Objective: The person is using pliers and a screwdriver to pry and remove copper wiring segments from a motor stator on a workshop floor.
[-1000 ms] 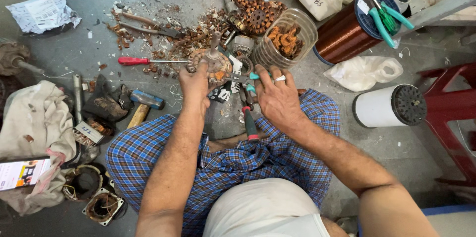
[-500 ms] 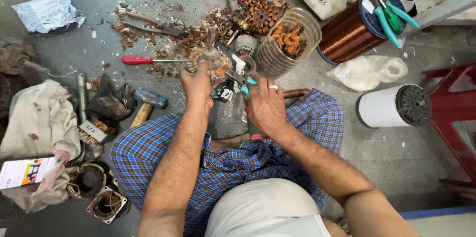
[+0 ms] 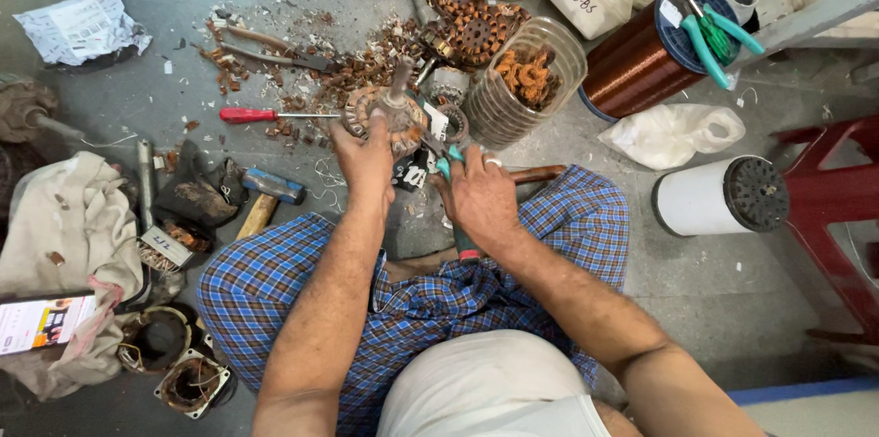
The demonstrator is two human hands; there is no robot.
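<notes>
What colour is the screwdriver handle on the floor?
Red; the screwdriver shows clearly in the head view.

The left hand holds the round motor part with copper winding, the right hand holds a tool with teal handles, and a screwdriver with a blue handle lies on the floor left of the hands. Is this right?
Not quite. The head view shows the screwdriver has a red handle, not blue. The rest holds: the left hand grips the round motor part, and the right hand holds the teal-handled tool.

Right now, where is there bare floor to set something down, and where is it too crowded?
Bare floor lies between the white bag, the white spool and the checked knee, and left of the red screwdriver below the crumpled paper. Ahead of the hands, around the rotor, scraps and parts crowd the floor.
</notes>
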